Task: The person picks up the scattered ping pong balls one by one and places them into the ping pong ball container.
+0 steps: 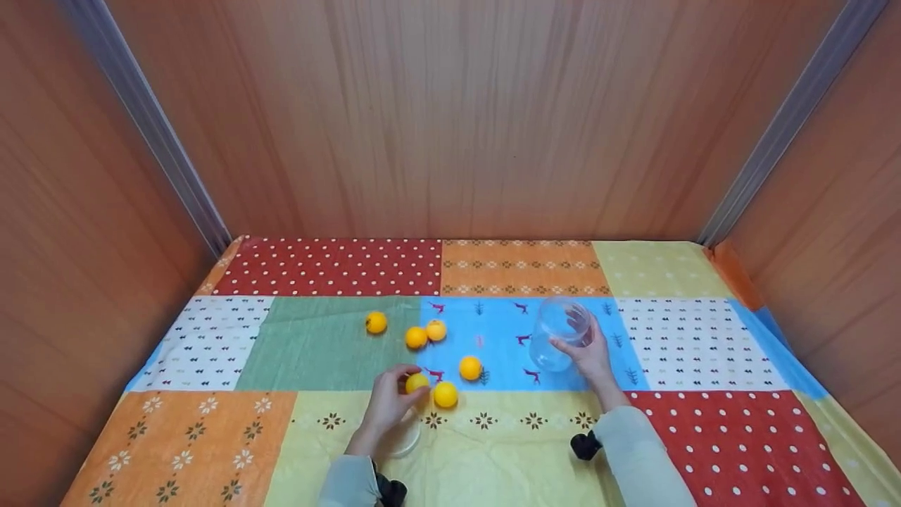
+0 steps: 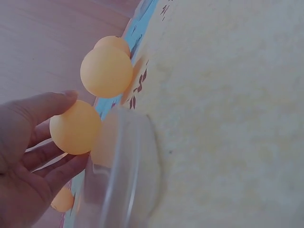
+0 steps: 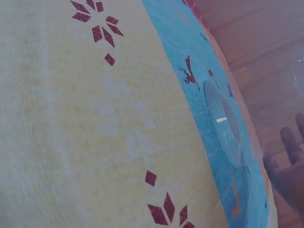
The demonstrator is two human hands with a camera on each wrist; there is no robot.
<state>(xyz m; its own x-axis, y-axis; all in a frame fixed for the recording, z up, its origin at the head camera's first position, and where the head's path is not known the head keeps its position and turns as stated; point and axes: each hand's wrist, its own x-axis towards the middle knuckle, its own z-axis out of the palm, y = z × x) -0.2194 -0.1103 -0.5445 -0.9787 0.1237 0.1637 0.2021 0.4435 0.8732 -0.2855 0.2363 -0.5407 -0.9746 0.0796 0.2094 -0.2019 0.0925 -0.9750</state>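
My left hand pinches an orange ping-pong ball between thumb and fingers; the left wrist view shows the held ball close up. Just below that hand lies a round clear lid on the cloth, partly hidden by the hand and wrist. A second ball sits right beside the held one. On the right, my right hand grips a clear, empty jar round its side. In the right wrist view, the base of the jar shows over the blue patch, with the fingers at the edge.
More orange balls lie beyond the left hand: one on the blue patch, a close pair with a nearer ball, and one on green. A patchwork cloth covers the table. Wooden panels enclose the back and sides.
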